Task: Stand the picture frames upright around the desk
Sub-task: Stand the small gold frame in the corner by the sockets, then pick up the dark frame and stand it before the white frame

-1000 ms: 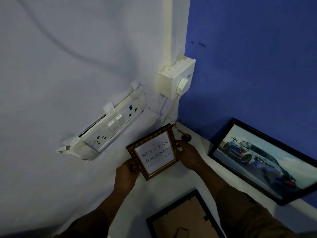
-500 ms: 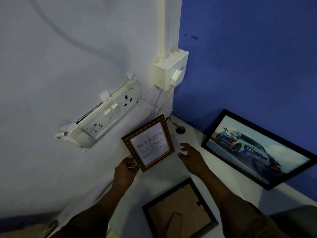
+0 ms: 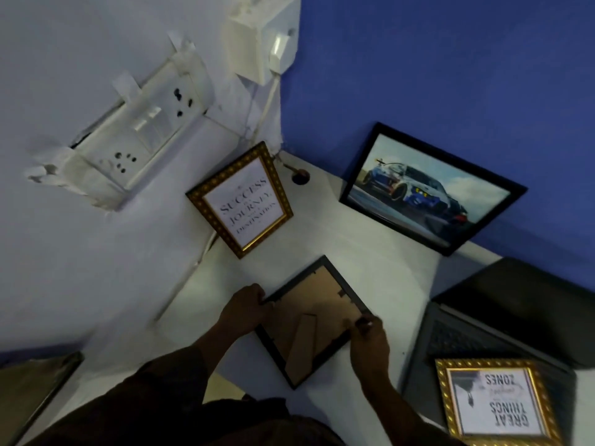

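A black frame (image 3: 317,304) lies face down on the white desk (image 3: 380,268), its brown back and stand showing. My left hand (image 3: 246,309) grips its left edge and my right hand (image 3: 370,342) grips its right corner. A small gold frame (image 3: 241,199) with the word SUCCESS stands upright against the white wall, free of both hands. A black-framed car picture (image 3: 428,188) leans on the blue wall. Another gold frame (image 3: 495,402) with the words GREAT THINGS lies flat on a laptop.
An open dark laptop (image 3: 502,317) sits at the right of the desk. A loose socket panel (image 3: 141,130) and a switch box (image 3: 260,46) hang on the white wall. A cable hole (image 3: 300,177) is in the desk corner.
Both hands have let go of the SUCCESS frame, which now stands alone by the wall. They moved down to the face-down black frame and took hold of it. The view tilted down.
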`<action>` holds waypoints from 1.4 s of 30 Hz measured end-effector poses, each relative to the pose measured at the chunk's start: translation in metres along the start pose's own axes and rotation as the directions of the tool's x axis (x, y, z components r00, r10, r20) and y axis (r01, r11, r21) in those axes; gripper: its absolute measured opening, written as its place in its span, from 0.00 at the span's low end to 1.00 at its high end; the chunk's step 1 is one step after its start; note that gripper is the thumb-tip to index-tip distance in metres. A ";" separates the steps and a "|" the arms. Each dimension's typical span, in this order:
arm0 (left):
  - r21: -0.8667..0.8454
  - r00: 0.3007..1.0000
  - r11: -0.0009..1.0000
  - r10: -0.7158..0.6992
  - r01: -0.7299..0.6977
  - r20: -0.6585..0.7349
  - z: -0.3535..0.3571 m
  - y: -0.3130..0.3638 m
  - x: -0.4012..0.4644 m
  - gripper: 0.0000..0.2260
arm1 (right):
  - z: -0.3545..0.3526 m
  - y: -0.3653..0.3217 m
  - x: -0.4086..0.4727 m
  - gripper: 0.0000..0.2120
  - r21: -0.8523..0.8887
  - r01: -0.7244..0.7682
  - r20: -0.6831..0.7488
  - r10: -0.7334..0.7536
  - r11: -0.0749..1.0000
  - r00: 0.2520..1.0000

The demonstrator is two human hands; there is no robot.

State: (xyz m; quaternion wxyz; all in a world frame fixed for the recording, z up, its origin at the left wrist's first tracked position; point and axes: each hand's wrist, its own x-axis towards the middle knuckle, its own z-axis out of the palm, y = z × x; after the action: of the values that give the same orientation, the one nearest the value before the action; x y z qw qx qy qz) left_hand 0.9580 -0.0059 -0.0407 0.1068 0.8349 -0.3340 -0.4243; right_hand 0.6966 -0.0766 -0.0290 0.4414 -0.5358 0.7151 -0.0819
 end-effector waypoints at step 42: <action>0.700 0.302 0.344 0.934 -0.626 -0.189 0.068 0.146 -0.159 0.13 | -0.138 -0.039 -0.043 0.08 0.606 0.069 0.274 -0.289 0.793 0.917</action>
State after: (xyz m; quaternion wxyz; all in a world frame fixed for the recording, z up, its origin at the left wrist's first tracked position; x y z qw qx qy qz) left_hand 0.7704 -0.0057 0.0855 0.1811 0.6210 -0.7598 0.0651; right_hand 0.6264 -0.1056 0.0997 0.6950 -0.4461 0.5091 -0.2424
